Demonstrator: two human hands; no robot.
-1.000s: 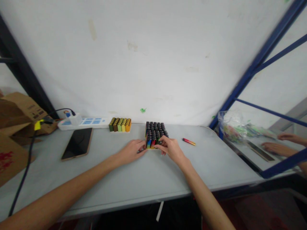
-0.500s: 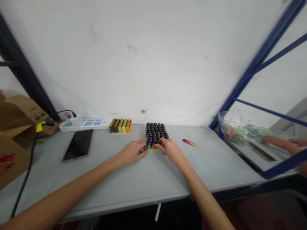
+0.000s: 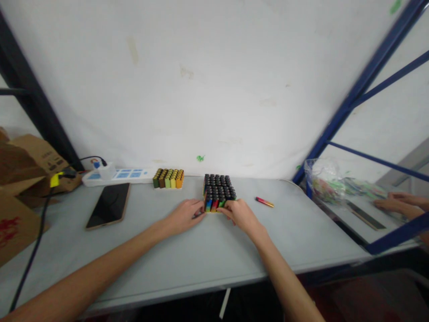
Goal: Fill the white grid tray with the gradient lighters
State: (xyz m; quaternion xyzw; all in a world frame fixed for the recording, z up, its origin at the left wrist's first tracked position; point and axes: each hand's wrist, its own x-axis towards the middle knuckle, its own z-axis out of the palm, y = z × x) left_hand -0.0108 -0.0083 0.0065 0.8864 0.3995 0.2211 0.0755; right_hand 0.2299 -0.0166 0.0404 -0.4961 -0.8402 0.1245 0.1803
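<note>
currently, our left hand (image 3: 187, 215) rests at the left front corner of a block of black-topped lighters (image 3: 219, 184), upright on the tabletop (image 3: 214, 255) near the wall; our right hand (image 3: 243, 217) bends around its front right. the hands are apart; we cannot tell whether either grips. we seem to be settling the front row, so the next move calls for light, even finger pressure.

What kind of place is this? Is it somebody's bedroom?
Probably not; it looks more like a small workshop. Rows of what seem to be lighters stand on the table, and another person's hands show beyond the blue frame.
</note>
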